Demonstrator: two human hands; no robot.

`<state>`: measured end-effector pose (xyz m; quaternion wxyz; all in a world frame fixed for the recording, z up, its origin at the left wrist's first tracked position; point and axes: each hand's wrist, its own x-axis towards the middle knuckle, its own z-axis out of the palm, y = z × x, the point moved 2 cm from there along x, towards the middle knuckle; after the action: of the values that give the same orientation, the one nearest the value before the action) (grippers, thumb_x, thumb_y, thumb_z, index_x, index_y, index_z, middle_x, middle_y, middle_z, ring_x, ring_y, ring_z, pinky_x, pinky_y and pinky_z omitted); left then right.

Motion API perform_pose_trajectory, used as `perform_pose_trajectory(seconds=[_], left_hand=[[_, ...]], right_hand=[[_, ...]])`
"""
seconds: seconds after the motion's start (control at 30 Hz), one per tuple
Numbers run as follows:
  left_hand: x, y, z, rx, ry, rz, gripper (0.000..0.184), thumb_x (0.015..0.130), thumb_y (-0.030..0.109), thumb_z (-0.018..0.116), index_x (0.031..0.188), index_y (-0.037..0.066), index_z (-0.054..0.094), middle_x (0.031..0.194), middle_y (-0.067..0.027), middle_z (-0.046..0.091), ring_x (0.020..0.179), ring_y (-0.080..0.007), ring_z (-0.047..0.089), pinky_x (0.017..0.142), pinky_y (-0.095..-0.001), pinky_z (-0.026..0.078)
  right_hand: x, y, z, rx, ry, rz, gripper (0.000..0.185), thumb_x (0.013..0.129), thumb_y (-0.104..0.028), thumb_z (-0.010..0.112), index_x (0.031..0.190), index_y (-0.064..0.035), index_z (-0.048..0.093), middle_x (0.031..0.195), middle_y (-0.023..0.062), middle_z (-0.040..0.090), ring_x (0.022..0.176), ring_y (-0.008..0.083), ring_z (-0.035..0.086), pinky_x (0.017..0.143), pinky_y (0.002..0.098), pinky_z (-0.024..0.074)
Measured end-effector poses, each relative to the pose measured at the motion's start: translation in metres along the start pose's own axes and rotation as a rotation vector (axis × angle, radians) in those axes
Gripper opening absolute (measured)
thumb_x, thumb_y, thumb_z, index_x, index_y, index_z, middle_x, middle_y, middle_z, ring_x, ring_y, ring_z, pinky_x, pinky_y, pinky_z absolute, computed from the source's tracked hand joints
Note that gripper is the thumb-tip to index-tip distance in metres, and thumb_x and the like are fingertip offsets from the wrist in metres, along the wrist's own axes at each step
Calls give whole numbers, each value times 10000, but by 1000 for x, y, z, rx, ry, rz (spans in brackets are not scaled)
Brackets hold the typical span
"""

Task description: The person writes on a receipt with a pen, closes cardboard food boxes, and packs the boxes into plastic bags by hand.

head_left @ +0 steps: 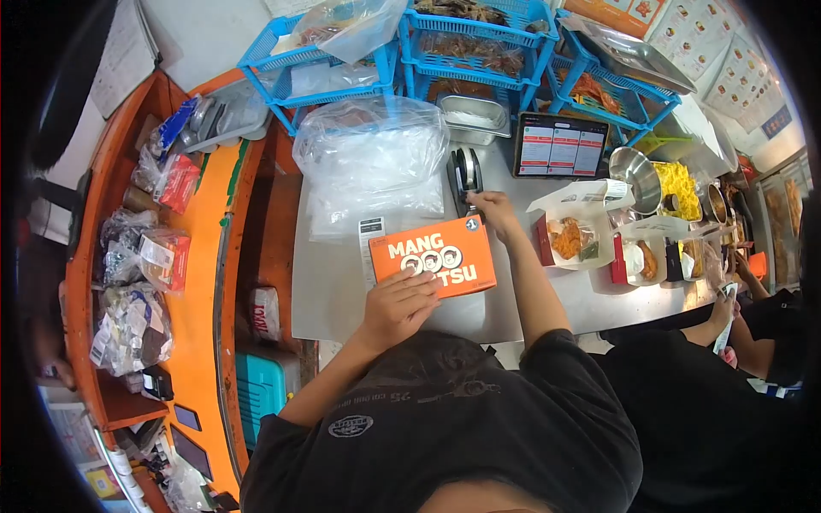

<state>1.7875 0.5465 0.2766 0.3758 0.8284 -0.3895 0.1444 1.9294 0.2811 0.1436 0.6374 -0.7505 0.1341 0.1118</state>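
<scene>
An orange takeaway box (pixel 470 280) with white lettering sits on the metal table in front of me, its lid closed. My left hand (pixel 400 303) lies across the front of the lid, fingers stretched out flat on it. Just behind the box, my right hand (pixel 494 212) has its fingers closed at the near end of a black stapler (pixel 466 175). A printed paper slip (pixel 371 229) pokes out from the box's left side. Clear plastic bags (pixel 368 162) are stacked behind the box.
Right of me stand open food boxes (pixel 590 214) with fried chicken, a metal bowl (pixel 635 175) and a tablet (pixel 562 145). Blue racks (pixel 479 43) line the back. Bagged orders fill the orange shelf (pixel 107 389) at left. A co-worker's hand (pixel 717 318) holds paper at right.
</scene>
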Motion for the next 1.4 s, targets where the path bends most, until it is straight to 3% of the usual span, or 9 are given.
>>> perform_pose_trajectory(seconds=[0.1,0.23,0.37,0.5,0.57,0.67,0.77,0.97,1.4], left_hand=[[-1,2,0,-9,5,-22,103,739,102,771,793,84,685,1003,-42,727,1027,-195,676,946,-392,502],[5,5,-3,1,-9,-54,86,752,104,756,792,89,682,1001,-36,725,1027,-184,675,944,-383,504],[12,6,-3,-33,-47,-124,81,747,89,739,777,72,666,1021,-32,712,1042,-202,663,942,-392,504],[22,28,-11,88,-76,-71,127,725,61,738,719,36,613,1119,-79,668,1136,-276,594,957,-426,473],[26,20,-10,59,-93,-5,147,724,49,735,724,26,590,1167,-106,638,1184,-315,550,974,-439,450],[23,4,-2,-106,-159,-6,152,743,26,707,826,23,579,1212,-129,600,1216,-359,509,1023,-445,417],[20,8,-5,-146,-215,-95,299,768,11,682,1044,32,567,1278,-150,525,1205,-385,506,1055,-442,414],[13,3,-2,-63,-164,53,377,771,-6,680,1132,32,579,1389,-171,398,1237,-361,489,995,-402,467],[14,6,-6,-217,-166,-106,413,776,-8,669,1152,30,503,1369,-167,414,1245,-363,475,973,-427,470]], right_hand=[[-22,6,-5,519,-6,55,264,860,-222,704,880,41,720,1096,94,656,925,178,610,788,316,478],[-20,50,2,-27,295,-399,165,815,-133,719,830,32,722,1108,155,690,989,251,652,816,370,488],[-33,35,-11,-448,247,-191,173,813,-129,701,867,36,713,1009,220,694,922,331,679,794,347,524],[-104,5,-31,-486,569,-700,182,913,-125,605,1024,-23,708,984,159,690,830,214,659,698,331,529],[-149,-7,-32,40,441,-475,220,926,-92,583,1110,-46,694,829,93,659,737,155,619,640,299,521],[-214,-26,5,252,209,-301,469,921,-7,561,1382,-41,485,799,75,640,645,123,582,592,268,492],[-242,-62,48,386,93,-143,1058,894,54,584,1454,-123,-296,768,123,644,622,150,612,553,267,510],[-232,-60,85,378,162,-122,1069,885,45,608,1453,-102,-286,777,125,651,620,154,634,552,266,532],[-251,-85,84,401,170,-262,971,874,54,598,1505,-114,-121,759,111,650,606,133,621,495,224,477]])
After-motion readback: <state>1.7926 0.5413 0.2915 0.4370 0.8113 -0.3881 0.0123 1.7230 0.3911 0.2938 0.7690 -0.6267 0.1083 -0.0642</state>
